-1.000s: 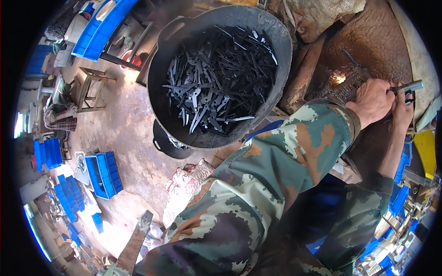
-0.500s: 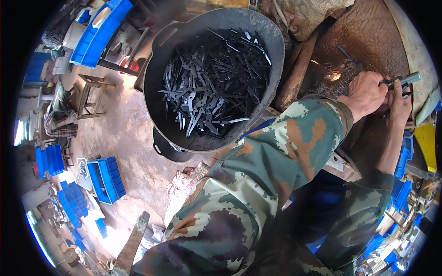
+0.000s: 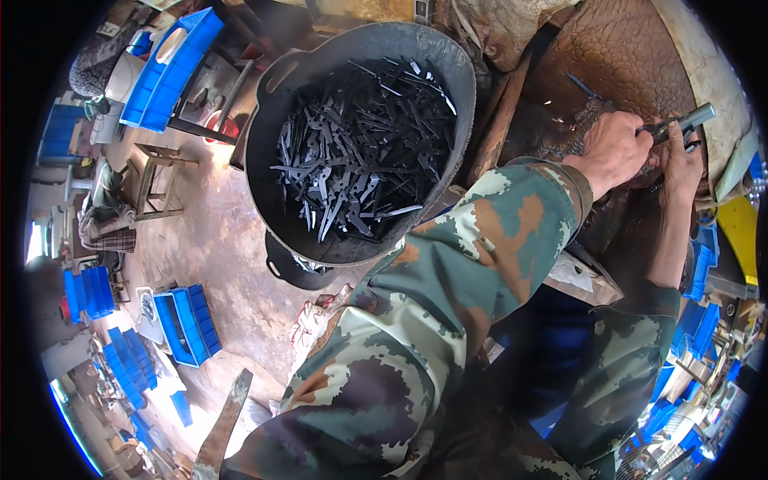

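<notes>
My left hand (image 3: 612, 152) is closed over one end of a dark metal piece (image 3: 654, 128), beside the wet brown hide-like surface at the upper right. My right hand (image 3: 680, 164) is wrapped round the piece's other end, its fingers pressed against a grey metal cylinder (image 3: 696, 116) that sticks out to the right. My fingers hide much of the piece, so its full shape cannot be made out. A slim dark blade-like part (image 3: 582, 86) lies on the brown surface (image 3: 620, 48), just beyond my left hand.
To the left of my arm stands a big black tub (image 3: 260, 172) heaped with flat dark metal parts (image 3: 352, 152). A wooden beam (image 3: 504, 116) leans between tub and brown surface. Blue bins (image 3: 188, 324) and a wooden stool (image 3: 156, 180) stand on the floor at left.
A bright orange glow near my left hand has faded to a small speck. The view has shifted slightly; both hands keep their hold on the metal piece.
</notes>
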Demonstrator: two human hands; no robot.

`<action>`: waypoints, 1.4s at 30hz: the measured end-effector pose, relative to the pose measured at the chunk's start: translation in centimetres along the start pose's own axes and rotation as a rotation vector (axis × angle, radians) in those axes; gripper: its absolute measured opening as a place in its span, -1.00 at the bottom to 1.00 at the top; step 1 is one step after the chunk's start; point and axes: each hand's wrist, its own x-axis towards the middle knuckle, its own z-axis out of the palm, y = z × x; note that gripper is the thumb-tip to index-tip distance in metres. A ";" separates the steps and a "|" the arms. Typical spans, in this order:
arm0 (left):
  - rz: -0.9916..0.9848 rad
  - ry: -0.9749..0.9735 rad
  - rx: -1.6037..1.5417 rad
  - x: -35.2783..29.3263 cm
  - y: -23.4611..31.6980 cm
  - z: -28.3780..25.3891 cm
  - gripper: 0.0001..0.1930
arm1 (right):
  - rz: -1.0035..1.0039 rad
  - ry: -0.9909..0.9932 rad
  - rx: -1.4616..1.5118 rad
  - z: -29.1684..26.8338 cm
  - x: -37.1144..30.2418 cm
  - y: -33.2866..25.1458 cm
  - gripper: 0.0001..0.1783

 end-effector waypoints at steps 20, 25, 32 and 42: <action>0.083 -0.038 0.209 -2.3 3.0 -1.9 -0.68 | 0.083 -0.053 0.139 -0.5 -1.1 0.9 -0.81; 0.112 0.092 0.293 -2.5 2.5 -3.5 -0.67 | 0.213 -0.196 0.127 -1.8 -8.1 -4.1 -0.73; 0.140 -0.031 0.373 -1.3 -0.4 -3.3 -0.70 | -0.004 -0.665 -0.192 -5.6 -16.1 -3.1 -0.68; 0.145 -0.284 0.764 -0.3 -1.4 -4.3 -0.71 | -0.304 -0.856 -0.515 -6.7 -19.2 -0.3 -0.53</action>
